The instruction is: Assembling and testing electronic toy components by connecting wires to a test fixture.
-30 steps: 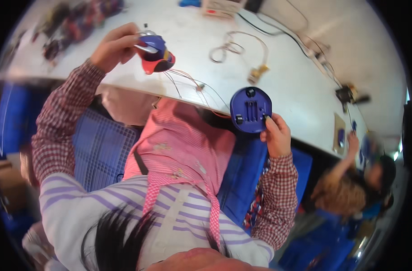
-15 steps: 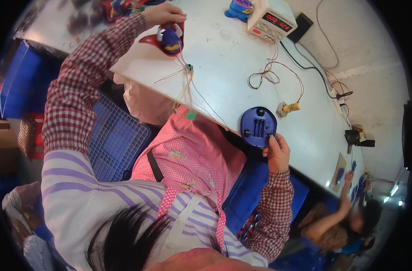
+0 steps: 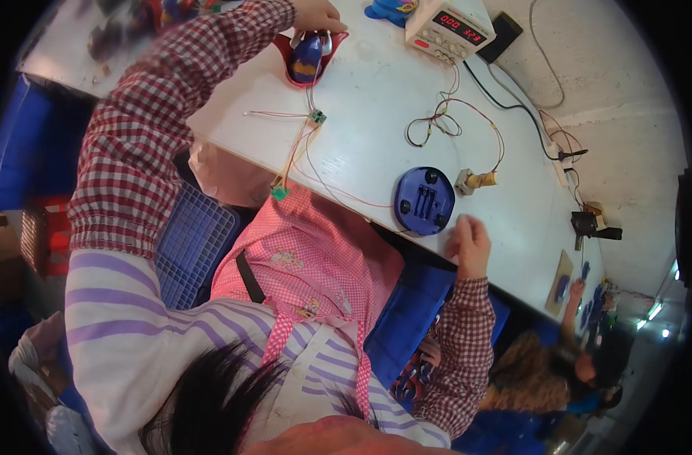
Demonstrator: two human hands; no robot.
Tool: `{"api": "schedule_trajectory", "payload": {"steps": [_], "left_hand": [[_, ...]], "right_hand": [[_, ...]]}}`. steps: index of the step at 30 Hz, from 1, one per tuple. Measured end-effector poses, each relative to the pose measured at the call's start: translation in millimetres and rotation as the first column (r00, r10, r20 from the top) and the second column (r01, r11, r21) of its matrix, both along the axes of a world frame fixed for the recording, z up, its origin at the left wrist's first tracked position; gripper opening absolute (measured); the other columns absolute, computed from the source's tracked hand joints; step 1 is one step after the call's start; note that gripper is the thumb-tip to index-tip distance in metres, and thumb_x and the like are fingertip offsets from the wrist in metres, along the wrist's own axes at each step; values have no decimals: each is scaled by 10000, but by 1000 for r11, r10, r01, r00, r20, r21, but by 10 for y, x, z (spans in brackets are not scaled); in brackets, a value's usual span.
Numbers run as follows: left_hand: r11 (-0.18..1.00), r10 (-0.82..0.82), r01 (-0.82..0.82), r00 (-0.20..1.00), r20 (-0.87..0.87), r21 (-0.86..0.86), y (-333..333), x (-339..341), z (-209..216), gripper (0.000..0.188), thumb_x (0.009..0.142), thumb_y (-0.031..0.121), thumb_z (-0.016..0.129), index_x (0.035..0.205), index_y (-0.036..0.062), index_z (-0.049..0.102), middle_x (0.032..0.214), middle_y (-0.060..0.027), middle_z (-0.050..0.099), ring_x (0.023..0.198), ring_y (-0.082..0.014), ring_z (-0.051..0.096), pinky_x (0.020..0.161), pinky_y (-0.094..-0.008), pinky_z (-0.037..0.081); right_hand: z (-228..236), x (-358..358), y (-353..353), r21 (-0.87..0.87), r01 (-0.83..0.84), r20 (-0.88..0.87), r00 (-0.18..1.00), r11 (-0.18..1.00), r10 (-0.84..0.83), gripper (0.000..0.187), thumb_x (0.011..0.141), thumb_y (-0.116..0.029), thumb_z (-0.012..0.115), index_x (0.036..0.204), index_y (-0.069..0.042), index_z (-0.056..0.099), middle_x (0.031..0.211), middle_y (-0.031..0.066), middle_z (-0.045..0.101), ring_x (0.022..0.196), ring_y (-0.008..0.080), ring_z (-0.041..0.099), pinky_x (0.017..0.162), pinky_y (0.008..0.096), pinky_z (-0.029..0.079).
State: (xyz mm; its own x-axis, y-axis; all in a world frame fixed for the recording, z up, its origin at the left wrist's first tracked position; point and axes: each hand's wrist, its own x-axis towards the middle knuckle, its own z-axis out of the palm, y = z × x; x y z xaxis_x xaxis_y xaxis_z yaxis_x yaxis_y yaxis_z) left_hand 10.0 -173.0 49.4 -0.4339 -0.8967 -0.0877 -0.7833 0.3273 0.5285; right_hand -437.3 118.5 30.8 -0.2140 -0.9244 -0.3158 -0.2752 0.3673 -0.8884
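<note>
At the far left of the table, my left hand is closed on the upper edge of a red toy shell with a dark blue and yellow middle. Thin wires run from that shell to a small green circuit board lying on the tabletop. More wires lead to a second green board hanging at the table's front edge. A round blue plastic base with battery slots and black round feet lies near the edge. Just right of it, apart from it, my right hand is empty, fingers loosely bent and slightly blurred.
A power supply stands at the back beside a blue toy and a black phone-like slab. Its leads reach a brass-coloured fitting. A blue crate sits below the table. Another person works at right.
My right hand has let go of the blue base and drawn away from it. My left hand and the red shell have shifted right and away, and the wires and hanging board have moved.
</note>
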Motion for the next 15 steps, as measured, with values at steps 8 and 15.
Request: {"api": "schedule_trajectory", "payload": {"steps": [8,15], "left_hand": [[454,-230,427,904,360,-782,1306,-90,228,187,793,144,670,952,49,644,983,-65,579,912,-184,554,762,-332,452],[600,-144,554,784,604,-577,1784,-179,22,248,762,207,672,965,79,609,1164,-69,505,1262,-241,353,1017,-416,318]], "right_hand": [[50,-229,-591,-377,112,-155,971,919,-181,560,843,-242,721,1290,-8,477,1040,76,555,775,89,503,585,208,414],[71,-137,-918,-304,-26,-238,970,952,-50,435,829,-311,739,1119,-14,609,983,63,588,702,71,522,538,209,408]]}}
